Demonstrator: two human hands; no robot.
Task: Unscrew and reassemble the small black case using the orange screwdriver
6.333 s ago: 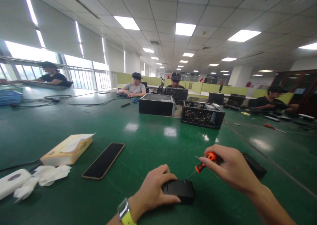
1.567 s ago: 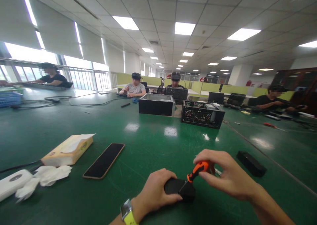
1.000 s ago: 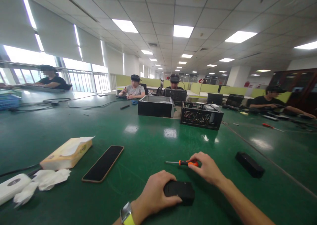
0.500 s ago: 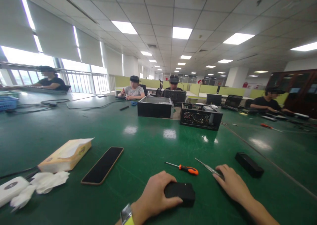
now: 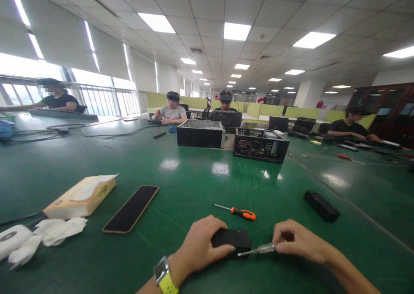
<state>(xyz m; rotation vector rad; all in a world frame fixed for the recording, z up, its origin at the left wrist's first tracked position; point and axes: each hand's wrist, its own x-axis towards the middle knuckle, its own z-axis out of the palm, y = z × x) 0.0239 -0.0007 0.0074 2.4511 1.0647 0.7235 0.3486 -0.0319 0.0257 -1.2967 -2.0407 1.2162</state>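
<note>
My left hand (image 5: 205,242), with a watch (image 5: 162,271) on a yellow band at its wrist, grips a black box-shaped block (image 5: 237,239) resting on the green table (image 5: 181,177). Between the fingertips of my right hand (image 5: 296,240) is a screwdriver with a clear handle (image 5: 263,248); its metal tip points left and lies at the block's lower right edge. Whether the tip touches the block I cannot tell. Just beyond the block lies an orange and black screwdriver (image 5: 244,213). A second black block (image 5: 321,205) sits to the right of my right hand.
Left of my hands are a phone (image 5: 132,209), a tissue pack (image 5: 80,197) and crumpled tissues (image 5: 58,233). Two computer cases (image 5: 200,136) (image 5: 261,147) stand farther back. Several people sit around the far table edges. Another screwdriver (image 5: 346,157) lies far right.
My right hand has picked up the clear-handled screwdriver from the table and brought it left to the held block. The view has tilted slightly, so the scene sits a little higher.
</note>
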